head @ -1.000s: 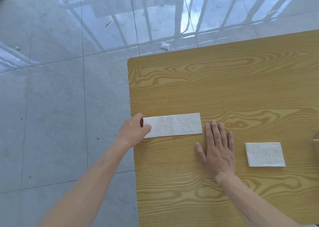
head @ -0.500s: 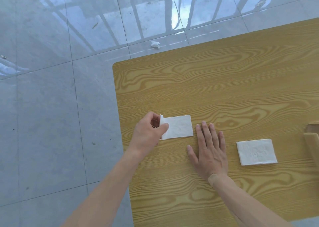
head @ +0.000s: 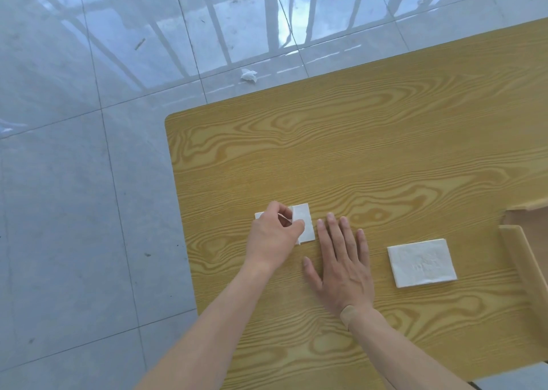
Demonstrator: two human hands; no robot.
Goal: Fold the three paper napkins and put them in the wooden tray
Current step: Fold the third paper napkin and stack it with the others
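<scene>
My left hand point(head: 274, 234) pinches the free end of a white paper napkin point(head: 305, 222) and holds it over the napkin's right half, partly covering it. My right hand point(head: 341, 256) lies flat on the table just right of that napkin, fingers spread, holding nothing. A second napkin point(head: 421, 262), folded into a small rectangle, lies farther right. The wooden tray point(head: 516, 241) shows only its left wall and corner at the right edge of the view. No third napkin is in view.
The yellow wood-grain table point(head: 355, 158) ends at its left edge close to my left hand, with grey floor tiles beyond. A crumpled scrap of paper point(head: 248, 75) lies on the floor past the far edge.
My left hand carried the long napkin's left end rightward over its right half, halving its visible length. My right hand stayed flat. The view shifted, bringing the tray into sight.
</scene>
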